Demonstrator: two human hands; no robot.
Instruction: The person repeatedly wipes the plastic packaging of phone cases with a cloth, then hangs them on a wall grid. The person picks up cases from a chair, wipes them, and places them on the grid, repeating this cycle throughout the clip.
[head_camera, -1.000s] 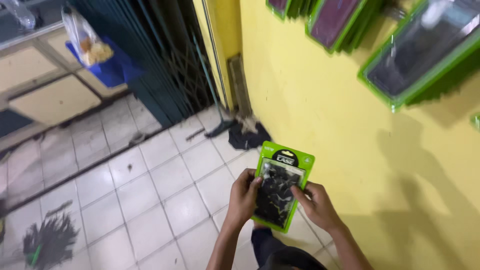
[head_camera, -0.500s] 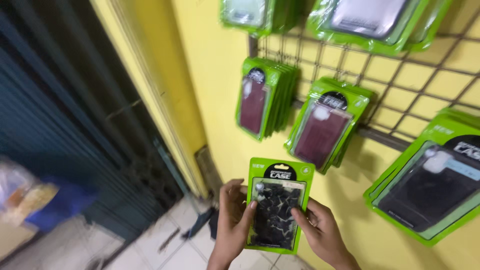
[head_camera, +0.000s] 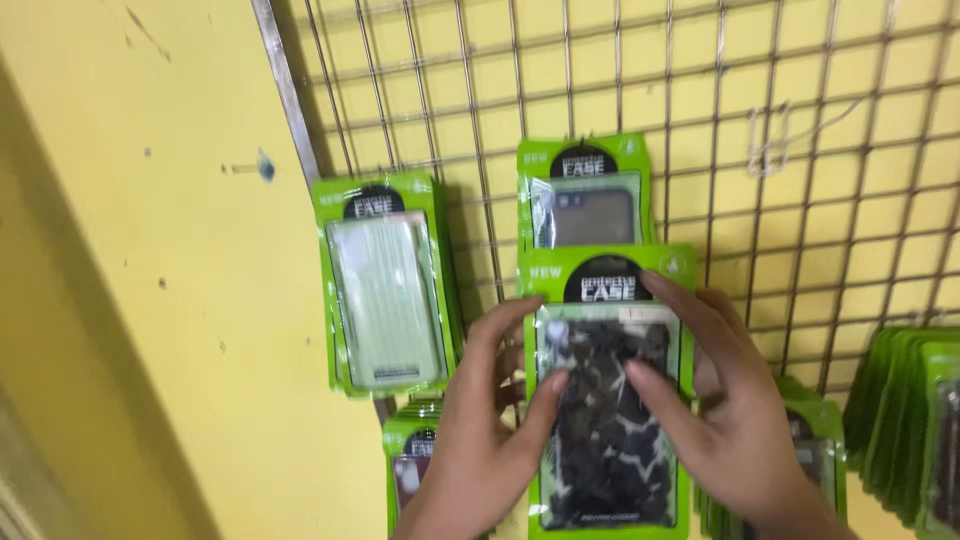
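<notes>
Yellow wall and a wire grid (head_camera: 700, 120) back this scene. Nearest, the left hand (head_camera: 480, 430) and right hand (head_camera: 720, 410) clamp a green camouflage case pack (head_camera: 605, 400) by its side edges, upright against the grid. Behind hang a grey pack (head_camera: 585, 195) and a pale pack (head_camera: 385, 285).
</notes>
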